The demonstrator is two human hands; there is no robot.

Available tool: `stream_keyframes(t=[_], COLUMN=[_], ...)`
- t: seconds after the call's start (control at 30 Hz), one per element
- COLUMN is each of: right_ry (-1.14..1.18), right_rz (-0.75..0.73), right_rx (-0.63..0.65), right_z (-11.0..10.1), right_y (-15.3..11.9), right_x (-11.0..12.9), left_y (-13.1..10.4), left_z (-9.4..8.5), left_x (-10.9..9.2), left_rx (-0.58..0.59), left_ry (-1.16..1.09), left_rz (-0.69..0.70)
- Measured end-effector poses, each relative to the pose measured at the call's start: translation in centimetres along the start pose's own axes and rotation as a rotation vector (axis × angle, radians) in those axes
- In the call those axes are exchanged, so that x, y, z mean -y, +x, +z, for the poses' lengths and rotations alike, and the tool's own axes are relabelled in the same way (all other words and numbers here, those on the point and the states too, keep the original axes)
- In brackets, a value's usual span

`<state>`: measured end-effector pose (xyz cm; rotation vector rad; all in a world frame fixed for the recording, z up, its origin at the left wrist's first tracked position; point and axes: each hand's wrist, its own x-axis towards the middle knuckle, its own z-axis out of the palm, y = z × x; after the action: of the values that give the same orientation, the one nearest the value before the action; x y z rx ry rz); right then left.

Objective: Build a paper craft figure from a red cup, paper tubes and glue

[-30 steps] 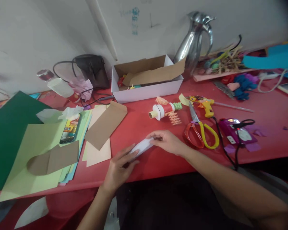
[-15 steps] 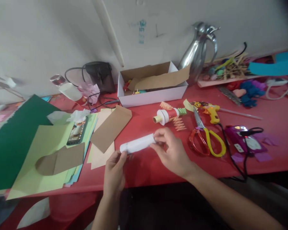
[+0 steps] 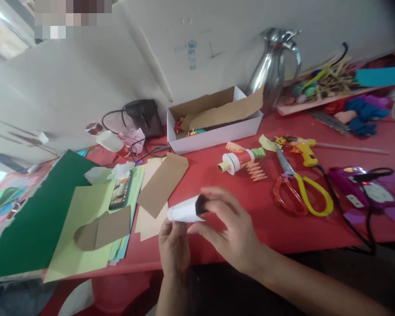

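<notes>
A white paper tube [image 3: 184,211] is between my hands above the table's front, narrow at the left and flared at the right, where its dark inside shows. My left hand [image 3: 175,245] pinches the narrow end from below. At the wide end is my right hand [image 3: 232,226], its fingers at the rim and its thumb by the lower edge. Beyond them lies a small paper figure [image 3: 236,161] with a red and white body and folded orange and green strips. Brown card [image 3: 163,186] lies to the left of the tube.
Scissors [image 3: 298,186], a yellow glue gun [image 3: 305,151] and a purple device [image 3: 362,186] with a black cable are on the right. A white box [image 3: 217,137] and a metal jug [image 3: 266,72] stand behind. A phone [image 3: 120,192] rests on coloured paper [image 3: 64,237] at left.
The paper was a slim, even roll held at both ends; now its right end is spread wide. My hands are closer together, and the view has shifted left.
</notes>
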<state>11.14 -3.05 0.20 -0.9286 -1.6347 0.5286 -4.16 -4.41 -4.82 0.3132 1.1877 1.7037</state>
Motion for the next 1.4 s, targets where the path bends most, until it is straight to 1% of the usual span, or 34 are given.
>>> stream_keyframes(t=[0.1,0.2,0.3,0.43,0.5,0.57,0.67,0.73,0.8,0.9,1.0,1.13,1.2,1.27,1.33,1.4], right_ry=[-0.008,-0.032,-0.024,0.036,0.086,0.160,0.373,0.480,0.503,0.546,0.620,0.596,0.555,0.515,0.471,0.415], right_rz=[-0.014,-0.019,-0.032,-0.038,-0.009,0.106,0.428,0.607,0.712,0.786,0.804,0.828,0.837,0.818,0.762,0.678], right_rx=[-0.001,0.002,0.038,0.087,0.086,0.099,0.196,0.221,0.171,0.100,0.064,0.096,0.074,0.071,0.110,0.153], right_z=[0.5,0.5,0.3,0.0,-0.1,-0.1,-0.1,-0.2,-0.1,0.1,0.4,0.4,0.2,0.0,-0.2,-0.1], right_y=[0.1,0.3,0.5,0.4,0.3,0.3,0.2,0.2,0.1,-0.1,-0.4,-0.7,-0.8,-0.9,-1.0,-1.0], right_x=[0.0,0.0,0.2,0.2,-0.1,-0.7,-2.1,-3.2,-4.1,-5.0,-5.1,-4.8,-4.9,-5.0,-5.1,-5.1], left_y=[-0.1,0.0,0.3,0.6,0.7,0.9,1.2,1.3,1.2,1.3,1.7,2.2,2.2,2.2,2.3,2.3], left_z=[0.1,0.0,-0.4,-0.6,-0.4,-0.3,0.0,0.1,0.3,0.7,0.9,1.1,1.2,1.4,1.6,1.7], left_x=[0.4,0.6,0.8,0.9,0.7,0.4,-0.1,-0.2,-0.1,0.2,0.7,1.3,1.5,1.5,1.4,1.3], left_rx=[-0.001,0.029,0.073,0.172,0.201,0.217,0.235,0.240,0.246,0.243,0.198,0.163,0.164,0.169,0.166,0.159], left_ry=[-0.020,-0.024,-0.059,-0.127,-0.141,-0.102,0.038,0.140,0.208,0.311,0.413,0.394,0.360,0.308,0.267,0.250], left_rz=[0.029,0.032,-0.050,-0.180,-0.195,-0.146,-0.016,0.033,0.046,0.068,0.141,0.187,0.156,0.092,0.037,0.011])
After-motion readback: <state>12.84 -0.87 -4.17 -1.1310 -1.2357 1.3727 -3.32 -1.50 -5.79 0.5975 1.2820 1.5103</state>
